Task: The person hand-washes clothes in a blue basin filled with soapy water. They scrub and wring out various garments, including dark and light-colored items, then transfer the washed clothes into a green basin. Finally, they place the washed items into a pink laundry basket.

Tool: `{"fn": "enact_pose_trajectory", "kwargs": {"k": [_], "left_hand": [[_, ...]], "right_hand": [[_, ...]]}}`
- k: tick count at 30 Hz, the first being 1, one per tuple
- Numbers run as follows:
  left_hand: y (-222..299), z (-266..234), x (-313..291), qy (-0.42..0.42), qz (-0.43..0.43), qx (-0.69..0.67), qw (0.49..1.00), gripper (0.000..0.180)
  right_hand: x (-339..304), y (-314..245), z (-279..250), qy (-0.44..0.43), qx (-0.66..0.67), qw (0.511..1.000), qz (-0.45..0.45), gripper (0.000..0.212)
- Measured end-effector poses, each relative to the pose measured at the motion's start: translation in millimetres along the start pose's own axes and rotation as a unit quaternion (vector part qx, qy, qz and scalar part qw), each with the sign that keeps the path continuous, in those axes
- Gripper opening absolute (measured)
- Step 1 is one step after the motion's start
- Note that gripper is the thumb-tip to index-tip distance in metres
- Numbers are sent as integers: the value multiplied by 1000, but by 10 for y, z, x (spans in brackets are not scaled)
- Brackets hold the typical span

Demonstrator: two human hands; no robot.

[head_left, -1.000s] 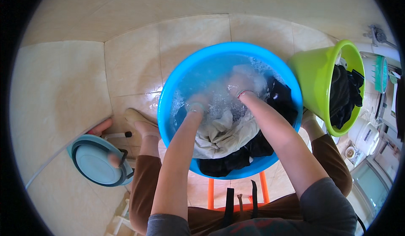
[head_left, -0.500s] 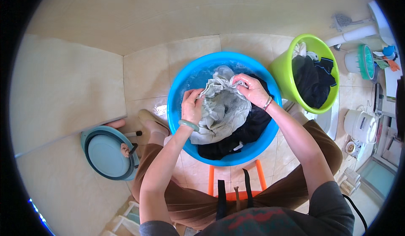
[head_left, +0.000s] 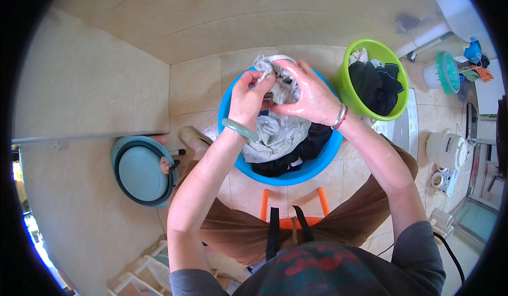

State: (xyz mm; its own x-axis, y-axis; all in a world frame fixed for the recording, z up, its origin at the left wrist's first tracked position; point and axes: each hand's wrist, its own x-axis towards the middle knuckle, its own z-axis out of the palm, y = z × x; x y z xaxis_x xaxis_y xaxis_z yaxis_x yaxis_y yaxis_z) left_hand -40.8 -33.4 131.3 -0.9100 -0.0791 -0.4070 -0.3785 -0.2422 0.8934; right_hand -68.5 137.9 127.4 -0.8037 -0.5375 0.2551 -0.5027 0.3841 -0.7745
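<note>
A white wet garment (head_left: 278, 137) lies partly in the blue basin (head_left: 332, 150), its upper part bunched and lifted above the far side. My left hand (head_left: 247, 99), with a pale green bangle at its wrist, is closed on the left of the bunch, thumb over the cloth. From the right, my right hand (head_left: 311, 96) curls round the same bunch, fingers over its far side and thumb beneath. Dark clothing (head_left: 312, 145) rests in the basin, under and beside the white cloth. The hands hide much of the basin's far part.
Right of the basin stands a lime-green bucket (head_left: 343, 79) filled with dark and white clothes. A blue-grey folding basin (head_left: 140, 174) leans at the left wall. An orange stool (head_left: 300, 222) is between my legs. A white lidded container (head_left: 445, 150) stands far right.
Both hands have risen and come closer together, gathering the white cloth that was spread between them into a bunch. The view has shifted, so the basin sits higher in the picture.
</note>
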Motion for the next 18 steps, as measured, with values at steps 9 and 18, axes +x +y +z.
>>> {"fn": "enact_pose_trajectory", "kwargs": {"k": [9, 18], "left_hand": [[741, 41, -500, -134, 225, 4, 965, 40], [-1164, -695, -190, -156, -10, 172, 973, 114]], "right_hand": [[109, -936, -728, 150, 178, 972, 34, 31], [353, -1896, -1137, 159, 315, 928, -118, 26]]}}
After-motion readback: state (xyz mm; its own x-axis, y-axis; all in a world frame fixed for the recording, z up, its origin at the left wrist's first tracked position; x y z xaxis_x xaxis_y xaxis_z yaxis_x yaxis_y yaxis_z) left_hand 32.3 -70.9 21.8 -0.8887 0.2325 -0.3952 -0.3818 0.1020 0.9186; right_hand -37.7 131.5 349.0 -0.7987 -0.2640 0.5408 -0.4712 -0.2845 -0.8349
